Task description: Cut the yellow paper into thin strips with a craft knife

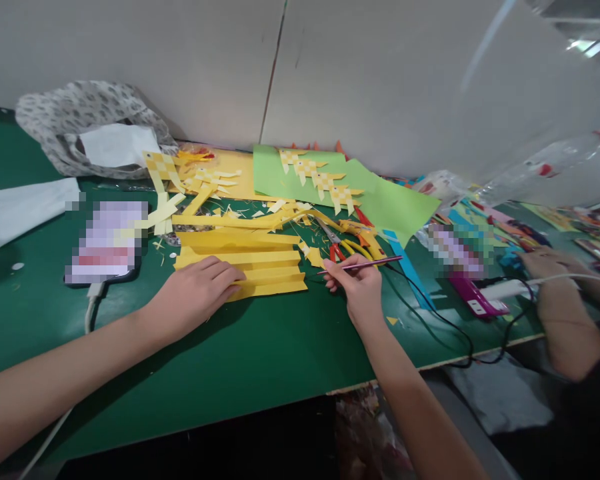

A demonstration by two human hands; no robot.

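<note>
Right grip (357,290) pinches a purple stick (385,261); left grip (197,290) touches yellow paper (275,274).

Green table (280,373), pleated yellow paper (267,260), phone (110,240), scissors (331,236), blue strip (411,272)

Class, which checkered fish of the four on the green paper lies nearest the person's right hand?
The lowest fish, at the row's right end; the other three step up leftward, farther from the right hand.

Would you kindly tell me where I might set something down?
Bare room lies between the left arm and right arm, from yellow paper to the table edge, and between left arm and white sheet. It is crowded behind and right of the paper: scraps, scissors, green sheets.
</note>
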